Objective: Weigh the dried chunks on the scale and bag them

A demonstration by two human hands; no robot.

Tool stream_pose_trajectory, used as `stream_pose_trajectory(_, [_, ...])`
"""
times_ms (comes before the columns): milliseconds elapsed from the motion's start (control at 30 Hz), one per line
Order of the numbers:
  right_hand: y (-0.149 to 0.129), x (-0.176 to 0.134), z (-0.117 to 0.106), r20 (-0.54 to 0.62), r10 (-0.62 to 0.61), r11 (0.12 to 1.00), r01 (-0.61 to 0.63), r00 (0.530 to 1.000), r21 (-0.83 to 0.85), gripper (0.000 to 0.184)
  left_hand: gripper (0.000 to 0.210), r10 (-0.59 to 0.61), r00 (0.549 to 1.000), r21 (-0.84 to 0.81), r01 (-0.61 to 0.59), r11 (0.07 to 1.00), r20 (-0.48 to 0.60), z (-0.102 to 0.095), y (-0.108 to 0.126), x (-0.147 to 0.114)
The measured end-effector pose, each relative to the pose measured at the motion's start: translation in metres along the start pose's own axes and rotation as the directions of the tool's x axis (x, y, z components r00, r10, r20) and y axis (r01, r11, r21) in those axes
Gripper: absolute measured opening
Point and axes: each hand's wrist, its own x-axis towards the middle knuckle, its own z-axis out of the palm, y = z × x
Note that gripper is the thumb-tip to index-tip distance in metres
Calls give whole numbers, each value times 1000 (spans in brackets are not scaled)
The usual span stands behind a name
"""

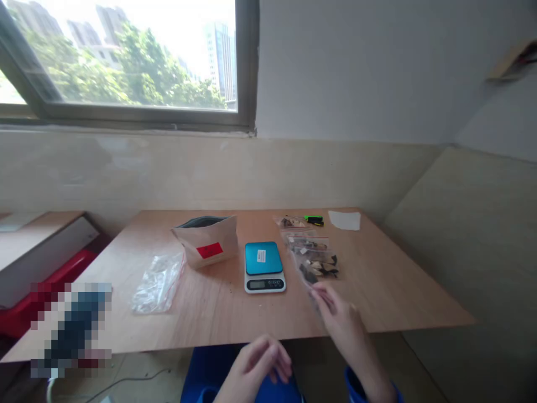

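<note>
Head view: where is the right hand (pixel 339 313), and how does it grip?

Right of centre in the lower half, over the wooden table (pixel 218 319). Its thumb and fingers are pinched together on the near end of the nearest plastic bag (pixel 309 274).

And where does that bag lie?

Right of centre in the frame, at the front of a line of clear bags. Dark and pale pieces (pixel 325 267) show around it; I can't tell exactly which of them are inside. The middle bag (pixel 312 243) lies just above it in the picture, and the farthest bag (pixel 293 223) above that, beside a green-and-black tool (pixel 314 219). White paper (pixel 344 220) is farther right.

What about the left hand (pixel 262 361)?

Bottom centre, in front of blue clothing (pixel 274 392), fingers loosely curled. The palm is hidden, so I can't tell whether they close on something.

Anything between the hands and the wall (pixel 302 173)?

A scale (pixel 264 258) with a blue top, mid-frame. Left of it a pouch (pixel 229 240) with a red label (pixel 210 250) stands upright, mouth gaping; clear plastic bags (pixel 155 285) lie flat, lower left of that.
</note>
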Motion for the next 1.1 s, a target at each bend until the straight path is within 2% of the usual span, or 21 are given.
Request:
stream_pose_trajectory(33, [-17,-11,10,41,-44,997,41,998,64,26,48,40,994,-98,-50,994,-98,3,9,3])
stream_pose_trajectory(100, [-43,-29,27,99,-153,975,134,983,177,27,48,18,971,-261,-82,962,-239,4,23,5])
stream_pose_trajectory(200, [-63,-42,44,162,-354,908,297,921,296,29,50,-79,940,-405,-67,912,-333,-3,29,4])
stream_pose_trajectory(267, [-71,-46,49,214,-445,865,356,870,353,33,49,-122,911,-448,-75,891,-395,-10,25,1])
stream_pose_trajectory(367, [-79,-50,49,283,-496,842,376,821,387,35,47,-135,871,-481,-126,867,-472,-19,14,-4])
stream_pose_trajectory(467, [-87,-52,44,336,-453,871,331,826,362,32,47,-137,848,-487,-155,860,-512,-25,2,-7])
stream_pose_trajectory(567, [-92,-53,40,364,-357,912,237,861,335,32,46,-75,852,-392,-158,906,-518,-32,-2,-7])
stream_pose_trajectory(633, [-94,-52,43,349,-289,933,181,892,311,31,42,32,882,-250,-169,953,-470,-36,-1,-5])
stream_pose_trajectory(700, [-97,-50,48,325,-243,949,155,914,274,29,38,135,891,-94,-193,977,-434,-37,1,-4])
stream_pose_trajectory(800, [-99,-47,57,328,-213,963,142,921,228,25,37,224,845,82,-211,974,-486,-37,2,-2])
stream_pose_trajectory(900, [-99,-44,63,355,-170,970,93,919,225,18,40,258,815,193,-182,964,-518,-35,0,0])
stream_pose_trajectory(1000, [-95,-39,68,347,-145,973,70,927,219,10,43,273,800,245,-163,956,-535,-35,0,6])
stream_pose_trajectory(1100, [-92,-31,72,312,-155,979,103,938,175,10,46,294,787,267,-171,948,-542,-37,4,15])
